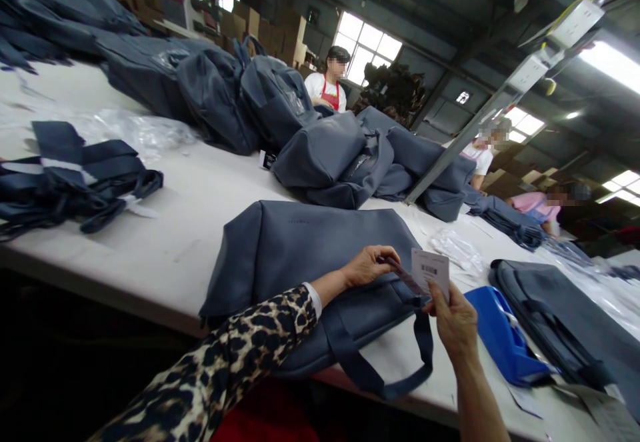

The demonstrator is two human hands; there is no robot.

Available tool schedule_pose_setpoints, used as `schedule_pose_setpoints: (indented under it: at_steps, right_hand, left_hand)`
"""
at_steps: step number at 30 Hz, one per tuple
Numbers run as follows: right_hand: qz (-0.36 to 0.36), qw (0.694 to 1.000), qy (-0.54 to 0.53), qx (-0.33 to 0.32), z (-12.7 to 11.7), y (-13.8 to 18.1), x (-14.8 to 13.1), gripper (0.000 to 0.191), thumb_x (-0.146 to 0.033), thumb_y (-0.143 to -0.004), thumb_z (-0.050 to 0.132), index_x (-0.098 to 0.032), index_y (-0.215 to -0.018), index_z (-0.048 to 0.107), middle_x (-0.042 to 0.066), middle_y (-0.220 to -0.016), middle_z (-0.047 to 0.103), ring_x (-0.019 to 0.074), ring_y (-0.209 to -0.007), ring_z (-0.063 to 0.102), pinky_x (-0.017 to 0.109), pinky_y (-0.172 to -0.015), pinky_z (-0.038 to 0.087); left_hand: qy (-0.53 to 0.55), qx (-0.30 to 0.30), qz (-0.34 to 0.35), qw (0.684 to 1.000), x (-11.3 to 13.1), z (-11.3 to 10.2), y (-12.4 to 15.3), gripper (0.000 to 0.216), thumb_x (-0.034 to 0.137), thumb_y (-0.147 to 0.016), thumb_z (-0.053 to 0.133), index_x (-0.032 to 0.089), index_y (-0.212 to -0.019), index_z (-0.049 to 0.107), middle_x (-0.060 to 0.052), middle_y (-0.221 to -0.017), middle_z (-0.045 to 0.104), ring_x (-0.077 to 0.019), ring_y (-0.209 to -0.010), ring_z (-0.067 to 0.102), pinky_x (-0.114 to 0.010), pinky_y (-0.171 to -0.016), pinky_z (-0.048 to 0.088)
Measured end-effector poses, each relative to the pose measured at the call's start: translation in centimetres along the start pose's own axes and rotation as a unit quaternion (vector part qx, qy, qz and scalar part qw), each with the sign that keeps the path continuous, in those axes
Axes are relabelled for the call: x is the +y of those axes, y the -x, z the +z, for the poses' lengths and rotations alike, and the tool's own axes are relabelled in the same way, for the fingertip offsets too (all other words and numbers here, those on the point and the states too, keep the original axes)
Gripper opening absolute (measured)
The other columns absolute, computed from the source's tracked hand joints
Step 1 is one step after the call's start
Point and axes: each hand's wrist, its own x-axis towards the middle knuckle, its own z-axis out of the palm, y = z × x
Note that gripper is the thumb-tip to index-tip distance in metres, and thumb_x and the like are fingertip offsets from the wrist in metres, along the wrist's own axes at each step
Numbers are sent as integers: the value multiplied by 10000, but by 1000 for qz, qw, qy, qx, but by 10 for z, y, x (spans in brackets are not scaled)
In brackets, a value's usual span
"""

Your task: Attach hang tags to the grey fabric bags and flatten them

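Note:
A dark blue bag [320, 242] lies on the table in front of me, its strap handle [425, 342] looping over the near edge. Above its right end, my right hand [455, 315] pinches a white tag with a barcode [431, 269] between thumb and fingers. My left hand [373, 265] reaches across the bag, its fingers closed on a second, darker-looking tag [407, 275] angled toward the white one. Whether the two tags are joined is hidden from me.
A blue plastic holder [505, 335] and a flat dark bag [565, 322] lie to the right. Bundled straps [75, 175] sit at the left. More bags [330, 155] line the table behind, beside a slanted metal post [450, 152]. Several co-workers stand beyond, one in a red apron [331, 94].

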Motion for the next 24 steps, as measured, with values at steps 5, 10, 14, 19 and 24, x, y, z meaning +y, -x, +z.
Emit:
schedule_pose_setpoints:
  at_steps: [5,10,14,19,24]
  right_hand:
    - [-41,996,-44,63,6,11,1,413,-578,-848,605,-184,-950,678,-1,-608,641,163,-568,570,284,-591,458]
    - [-40,970,-143,191,13,31,5,322,-487,-865,636,-184,-969,651,8,-732,656,153,-615,585,289,-593,470]
    - [-34,971,-170,164,13,32,9,318,-483,-862,624,-186,-972,638,8,-756,636,161,-629,580,290,-569,474]
    - [-183,969,103,-132,1,11,2,298,-474,-912,487,-244,-955,670,53,-988,608,205,-870,597,328,-739,478]
    - [-224,931,255,-136,-4,-14,-11,229,-437,-918,470,-247,-947,595,66,-1034,574,239,-952,568,354,-752,465]
  left_hand:
    - [10,14,-25,1000,-4,-4,-1,65,181,-754,651,143,-803,631,8,-751,638,-120,-729,574,-234,-730,428]
    - [34,20,-69,997,-20,-5,-4,112,174,-709,670,144,-778,588,26,-677,610,-122,-662,578,-243,-668,448]
    - [43,25,-84,995,-26,-4,-5,155,158,-653,700,141,-752,582,55,-616,548,-103,-606,522,-226,-615,403]
    - [73,23,-69,995,-14,-4,-3,219,181,-640,738,133,-814,614,48,-673,564,-95,-654,503,-225,-661,387]
    - [121,-29,-81,989,-1,-5,-1,266,357,-730,709,122,-843,653,4,-745,611,-91,-652,510,-223,-645,398]
